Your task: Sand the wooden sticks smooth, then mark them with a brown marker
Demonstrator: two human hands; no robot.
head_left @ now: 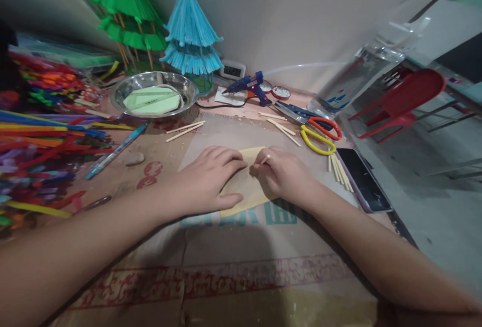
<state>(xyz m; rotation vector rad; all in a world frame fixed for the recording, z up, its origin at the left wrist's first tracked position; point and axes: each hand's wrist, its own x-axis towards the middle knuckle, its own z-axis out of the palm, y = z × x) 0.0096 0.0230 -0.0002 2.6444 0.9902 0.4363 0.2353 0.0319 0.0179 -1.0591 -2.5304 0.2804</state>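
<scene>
On the cardboard [320,246], a yellow sheet [250,189] is partly covered by the left hand [214,176], thumb and fingers spread. A thin stick [266,159] is pinched in the curled right hand [286,174] over the sheet.

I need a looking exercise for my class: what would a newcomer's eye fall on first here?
Probably the tall green model and the blue model to its right, at the back, left of centre. Next might come the bright pipe cleaners heaped along the left edge. In the middle, the left hand lies over a yellow sheet, while the right hand holds a stick.
</scene>
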